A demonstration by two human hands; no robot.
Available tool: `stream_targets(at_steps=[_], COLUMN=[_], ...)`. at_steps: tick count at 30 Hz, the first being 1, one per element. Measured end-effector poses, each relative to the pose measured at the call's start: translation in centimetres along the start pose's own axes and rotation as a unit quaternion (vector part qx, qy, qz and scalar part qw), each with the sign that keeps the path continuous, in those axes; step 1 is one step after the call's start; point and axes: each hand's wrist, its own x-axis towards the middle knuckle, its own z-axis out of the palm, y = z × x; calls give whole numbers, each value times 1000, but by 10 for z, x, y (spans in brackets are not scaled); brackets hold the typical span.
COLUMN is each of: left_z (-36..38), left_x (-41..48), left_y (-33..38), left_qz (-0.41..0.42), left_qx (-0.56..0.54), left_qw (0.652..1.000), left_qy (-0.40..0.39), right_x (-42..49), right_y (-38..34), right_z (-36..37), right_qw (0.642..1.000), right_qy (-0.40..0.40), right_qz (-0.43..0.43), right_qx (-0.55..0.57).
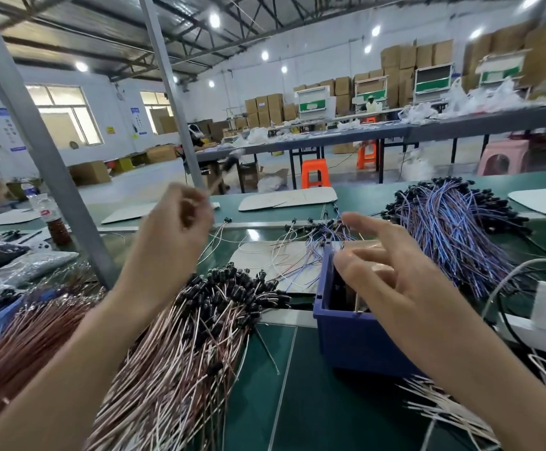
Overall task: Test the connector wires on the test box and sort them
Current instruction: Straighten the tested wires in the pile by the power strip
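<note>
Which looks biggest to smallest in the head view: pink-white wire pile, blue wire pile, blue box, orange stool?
1. Pink-white wire pile
2. Blue wire pile
3. Blue box, though nearness inflates it
4. Orange stool, far off

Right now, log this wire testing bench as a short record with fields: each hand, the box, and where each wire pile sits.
left hand: raised, fingers curled shut, blurred; whether it pinches a wire cannot be told
right hand: open, fingers spread over the blue box
blue box: on the green bench, centre right, open top
brown and white wire pile: left of the box, black connectors pointing away
blue and purple wire pile: beyond the box, to the right
loose wires: scattered just behind the box
</note>
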Motion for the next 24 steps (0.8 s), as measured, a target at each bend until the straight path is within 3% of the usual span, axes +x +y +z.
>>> stream_targets(at_steps=[2, 4, 6, 9, 11, 14, 16, 20, 22, 24], left_z=[20, 43, 66, 87, 93, 93, 91, 92, 93, 95], left_x=[-16, -32, -42, -43, -39, -34, -32, -27, -24, -24], left_y=[47, 79, 93, 92, 81, 65, 58, 55, 57, 60], left_qz=[97, 169, 200, 161, 114, 79, 62, 75, 96, 122], left_qx=[-58, -80, -102, -116, -124, -100, -85, -28, -4, 24], left_qw=[990, 962, 933, 924, 922, 926, 933, 957, 962, 964], left_qy=[-79, -196, -281, -326, -349, -356, -345, -280, -255, -236], right_x=[3, 4, 2, 7, 9, 9, 9, 9, 12, 14], right_y=[-1, -4, -3, 0, 6, 13, 18, 26, 27, 28], right_z=[-5, -10, -18, -31, -44, -64, -71, -55, -41, -32], right_qw=[990, 954, 927, 911, 871, 817, 837, 955, 973, 973], right_qy=[-36, -99, -111, -27, 33, 22, 10, 40, 19, 0], right_qz=[12, 15, 5, 16, 32, 5, 13, 80, 88, 90], right_qx=[136, 283, 358, 412, 489, 576, 547, 284, 212, 213])
